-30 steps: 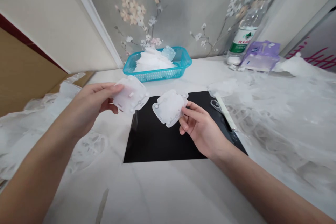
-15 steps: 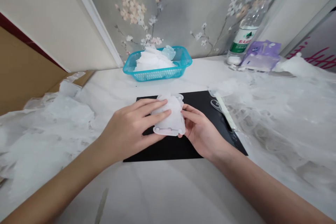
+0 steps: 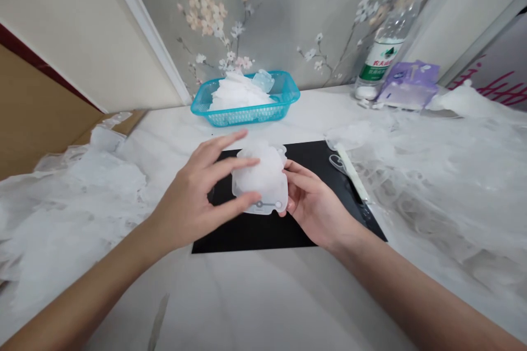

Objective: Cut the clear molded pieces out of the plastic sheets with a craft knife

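Observation:
Both my hands hold a translucent white plastic piece (image 3: 267,182) above a black mat (image 3: 284,225) on the white table. My left hand (image 3: 197,200) grips its left side between thumb and middle fingers, the index finger raised. My right hand (image 3: 315,203) pinches its right edge from behind and below. The piece has small round studs along its lower edge and a crumpled white filling on top. Whether it is one piece or two pressed together I cannot tell.
A turquoise basket (image 3: 284,100) heaped with similar white pieces stands at the back centre. A clear bottle (image 3: 381,60) and a purple packet (image 3: 407,85) are back right. White lace fabric (image 3: 448,175) covers the right side, more white material (image 3: 69,197) the left. Scissors and a white stick (image 3: 349,167) lie on the mat's right edge.
One second ago each hand held a separate white piece apart. They came together over the mat, and the joined piece now faces me more, its studded edge lower.

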A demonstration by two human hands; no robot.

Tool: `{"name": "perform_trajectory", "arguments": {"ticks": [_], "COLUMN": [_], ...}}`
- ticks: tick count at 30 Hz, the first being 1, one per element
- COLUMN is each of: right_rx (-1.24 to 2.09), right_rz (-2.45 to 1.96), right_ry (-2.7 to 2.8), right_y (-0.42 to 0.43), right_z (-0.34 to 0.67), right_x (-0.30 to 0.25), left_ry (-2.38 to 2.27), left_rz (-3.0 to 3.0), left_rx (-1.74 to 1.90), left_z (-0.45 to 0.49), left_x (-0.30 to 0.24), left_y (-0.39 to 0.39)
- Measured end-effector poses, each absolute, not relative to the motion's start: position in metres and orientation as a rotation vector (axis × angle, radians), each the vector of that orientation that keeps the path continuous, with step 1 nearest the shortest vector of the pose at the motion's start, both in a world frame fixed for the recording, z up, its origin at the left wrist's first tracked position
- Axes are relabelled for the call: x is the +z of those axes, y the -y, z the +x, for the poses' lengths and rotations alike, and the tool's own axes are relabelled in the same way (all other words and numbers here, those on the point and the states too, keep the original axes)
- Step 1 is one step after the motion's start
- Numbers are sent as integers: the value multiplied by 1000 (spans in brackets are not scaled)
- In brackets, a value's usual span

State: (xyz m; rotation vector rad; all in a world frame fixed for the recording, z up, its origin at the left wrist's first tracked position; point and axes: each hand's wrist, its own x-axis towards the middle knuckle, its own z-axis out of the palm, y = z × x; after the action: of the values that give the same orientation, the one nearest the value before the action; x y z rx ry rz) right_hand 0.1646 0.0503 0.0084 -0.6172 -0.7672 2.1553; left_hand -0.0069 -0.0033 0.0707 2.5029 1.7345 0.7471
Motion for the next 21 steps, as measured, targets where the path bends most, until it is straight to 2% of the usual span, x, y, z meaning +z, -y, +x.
{"name": "perform_trajectory", "arguments": {"ticks": [3, 7, 12, 16, 21], "right_rx": [2176, 2202, 2207, 2111, 1990], "right_rz": [-592, -565, -560, -718, -848], "right_ry": [781, 807, 826, 832, 982], "right_y": [-50, -49, -49, -49, -48], "right_z": [166, 167, 168, 163, 151], "right_x": [8, 8, 10, 3, -7], "left_ry": [-1887, -1572, -1579, -1659, -1677], "left_rz": [1936, 1370, 1321, 1431, 1545], "left_rx": [786, 736, 816, 838, 1257], "left_z": [-6, -6, -2, -3, -26], "left_x": [69, 72, 76, 76, 96], "left_y": [2, -1, 1, 0, -58]}}
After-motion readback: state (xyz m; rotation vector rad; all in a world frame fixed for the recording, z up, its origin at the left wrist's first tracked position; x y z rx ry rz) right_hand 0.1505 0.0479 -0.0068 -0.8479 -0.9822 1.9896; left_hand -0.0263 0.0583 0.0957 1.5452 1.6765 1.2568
